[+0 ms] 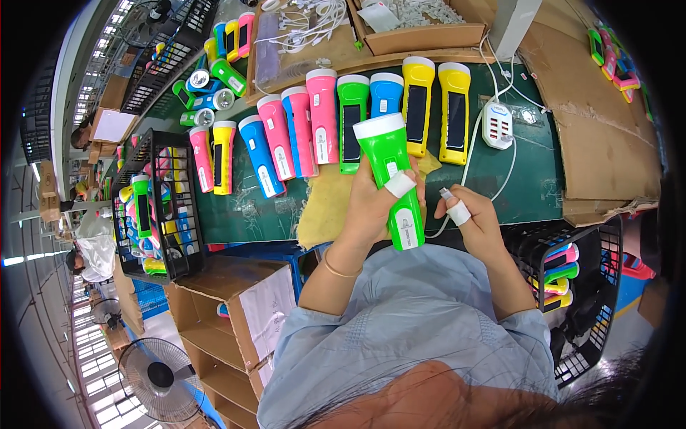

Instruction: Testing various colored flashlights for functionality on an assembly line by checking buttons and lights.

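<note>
Green plastic flashlight [391, 179] held up off the green work mat [529, 179], near its front edge, white lens head pointing away toward the row of flashlights [336, 129] laid side by side along the back. Left hand [371, 207] wrapped round the middle of the barrel, bandaged thumb pressed over the front face, fingers closed firmly behind. Right hand [475, 218] just beside the tail end, not touching it, pinching the small plug of a white cable [493, 187] between a taped fingertip and thumb. Probably light for its bulk: hollow moulded shell, stiff, no give under the squeeze. Glossy and smooth, so likely a bit slippery, more so under tape than bare skin. Best taken round the straight barrel below the flared head, where the width suits a full wrap; head itself wider and the lens the likeliest part to scratch or crack. White charging hub [498, 123] lying toward the back right of the mat, black wire baskets [179, 207] of more flashlights at either side
</note>
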Demonstrator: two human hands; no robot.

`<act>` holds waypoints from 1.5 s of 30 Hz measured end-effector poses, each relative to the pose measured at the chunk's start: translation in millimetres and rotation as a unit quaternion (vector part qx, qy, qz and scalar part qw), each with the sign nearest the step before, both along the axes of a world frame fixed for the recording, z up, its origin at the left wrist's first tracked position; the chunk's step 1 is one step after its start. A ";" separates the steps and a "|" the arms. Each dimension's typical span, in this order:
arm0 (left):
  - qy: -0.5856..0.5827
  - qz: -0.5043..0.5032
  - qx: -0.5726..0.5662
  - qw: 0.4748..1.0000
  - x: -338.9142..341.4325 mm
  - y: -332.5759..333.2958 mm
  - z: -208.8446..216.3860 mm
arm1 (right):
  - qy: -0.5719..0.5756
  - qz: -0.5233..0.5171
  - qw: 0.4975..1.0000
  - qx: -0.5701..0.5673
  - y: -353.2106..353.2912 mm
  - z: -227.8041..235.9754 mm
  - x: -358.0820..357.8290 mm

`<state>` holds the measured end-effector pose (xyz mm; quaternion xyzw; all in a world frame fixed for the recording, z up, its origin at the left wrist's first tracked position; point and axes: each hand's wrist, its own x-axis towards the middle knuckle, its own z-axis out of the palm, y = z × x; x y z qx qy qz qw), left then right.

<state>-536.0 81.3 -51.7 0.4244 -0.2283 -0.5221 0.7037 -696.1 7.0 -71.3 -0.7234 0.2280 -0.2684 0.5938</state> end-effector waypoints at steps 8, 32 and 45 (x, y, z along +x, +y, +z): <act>-0.025 -0.031 0.058 0.998 -0.8 3.7 -2.8 | -0.001 0.020 1.000 -0.009 1.0 7.3 5.4; -0.366 0.009 0.072 0.928 -13.7 -2.1 0.9 | 0.174 -0.015 0.952 -0.252 -18.5 35.8 13.2; -0.559 0.078 0.027 0.825 -23.9 -7.7 -4.9 | 0.186 -0.022 0.959 -0.213 -17.1 32.1 12.7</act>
